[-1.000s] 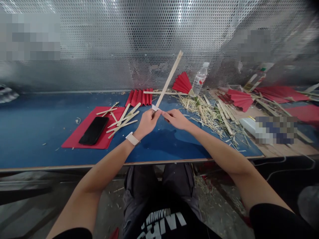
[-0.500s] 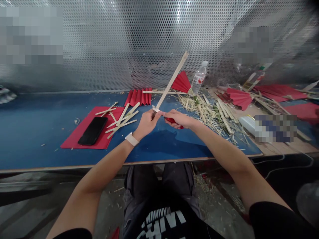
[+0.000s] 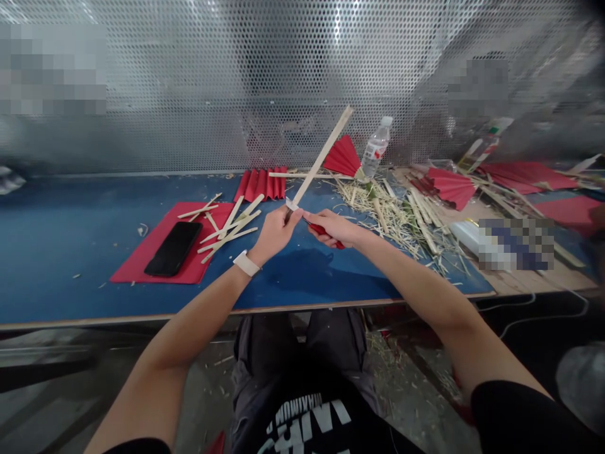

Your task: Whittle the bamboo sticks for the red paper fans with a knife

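Observation:
My left hand [image 3: 278, 231] is closed around the lower end of a long pale bamboo strip [image 3: 322, 155], which slants up and to the right above the table. In my right hand [image 3: 334, 228] is a red-handled knife [image 3: 317, 227], the fingers wrapped round its handle. The knife's blade [image 3: 292, 205] meets the strip right by my left thumb. Just left of my left hand, several short bamboo sticks [image 3: 231, 228] lie partly on a sheet of red paper [image 3: 135, 265]. A black phone [image 3: 172, 248] rests on that sheet too.
Behind my hands lie pleated red paper [image 3: 259, 184] and a red paper fan [image 3: 343, 156]. A plastic bottle [image 3: 377, 146] stands behind a heap of shavings [image 3: 394, 217]. More red fans [image 3: 452, 186] are at right. The blue table's front edge [image 3: 283, 309] runs before my lap; a perforated metal panel [image 3: 179, 82] rises behind.
The upper end of the bamboo strip has dipped slightly and shifted left. Both hands keep their grips, with the blade still at the strip's lower end. The whole view has moved a little.

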`<move>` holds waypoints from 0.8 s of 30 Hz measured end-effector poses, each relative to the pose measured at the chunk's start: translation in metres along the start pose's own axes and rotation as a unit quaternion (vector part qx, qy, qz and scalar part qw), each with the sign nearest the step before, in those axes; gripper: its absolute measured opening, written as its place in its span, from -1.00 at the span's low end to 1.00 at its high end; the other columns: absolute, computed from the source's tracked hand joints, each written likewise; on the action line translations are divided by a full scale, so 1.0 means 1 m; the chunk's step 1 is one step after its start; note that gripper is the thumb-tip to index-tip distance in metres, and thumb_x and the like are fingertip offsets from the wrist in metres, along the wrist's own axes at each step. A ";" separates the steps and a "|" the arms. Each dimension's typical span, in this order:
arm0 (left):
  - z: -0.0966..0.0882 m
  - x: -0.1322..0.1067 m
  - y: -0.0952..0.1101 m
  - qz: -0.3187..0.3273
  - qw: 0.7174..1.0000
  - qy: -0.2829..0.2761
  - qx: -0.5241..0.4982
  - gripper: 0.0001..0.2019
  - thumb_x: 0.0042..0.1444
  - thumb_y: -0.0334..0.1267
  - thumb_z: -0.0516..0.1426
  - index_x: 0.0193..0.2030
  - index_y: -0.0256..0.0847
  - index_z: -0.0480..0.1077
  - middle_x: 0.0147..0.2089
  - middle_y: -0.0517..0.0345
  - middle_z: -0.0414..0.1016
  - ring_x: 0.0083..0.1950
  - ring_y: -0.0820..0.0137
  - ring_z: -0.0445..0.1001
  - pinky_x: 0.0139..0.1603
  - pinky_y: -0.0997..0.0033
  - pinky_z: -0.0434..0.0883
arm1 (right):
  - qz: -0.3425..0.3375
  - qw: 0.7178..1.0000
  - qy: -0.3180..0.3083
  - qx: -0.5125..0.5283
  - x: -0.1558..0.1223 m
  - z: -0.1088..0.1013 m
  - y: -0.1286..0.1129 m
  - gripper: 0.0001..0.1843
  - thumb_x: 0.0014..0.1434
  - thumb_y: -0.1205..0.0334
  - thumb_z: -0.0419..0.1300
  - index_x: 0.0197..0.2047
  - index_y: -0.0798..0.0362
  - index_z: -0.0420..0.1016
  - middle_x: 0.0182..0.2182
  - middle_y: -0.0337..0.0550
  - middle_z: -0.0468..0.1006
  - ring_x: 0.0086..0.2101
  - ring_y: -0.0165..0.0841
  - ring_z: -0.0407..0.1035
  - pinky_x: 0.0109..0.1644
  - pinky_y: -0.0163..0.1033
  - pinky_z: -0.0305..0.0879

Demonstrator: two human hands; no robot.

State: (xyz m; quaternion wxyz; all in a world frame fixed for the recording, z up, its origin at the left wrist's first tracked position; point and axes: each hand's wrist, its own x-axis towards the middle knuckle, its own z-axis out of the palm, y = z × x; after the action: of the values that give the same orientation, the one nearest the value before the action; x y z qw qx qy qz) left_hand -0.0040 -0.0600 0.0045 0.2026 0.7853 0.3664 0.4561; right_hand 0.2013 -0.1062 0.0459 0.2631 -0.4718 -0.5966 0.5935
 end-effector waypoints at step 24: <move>0.009 0.005 -0.006 -0.033 0.997 0.040 0.049 -0.62 0.52 -0.06 0.15 -0.36 -0.09 0.26 -0.46 0.21 0.35 -0.41 0.36 0.28 -0.29 0.27 0.19 | -0.077 0.977 0.173 -0.101 0.027 0.024 0.021 -0.33 0.63 -0.33 0.01 -0.41 -0.05 0.30 -0.63 -0.32 0.24 -0.63 -0.42 0.12 -0.51 -0.26 0.08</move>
State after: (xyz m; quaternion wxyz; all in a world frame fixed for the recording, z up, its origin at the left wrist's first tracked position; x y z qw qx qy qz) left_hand 0.0029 -0.0523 -0.0013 0.1637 0.7630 0.4217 0.4618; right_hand 0.1744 -0.0964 0.0150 0.3581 -0.5439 -0.6335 0.4179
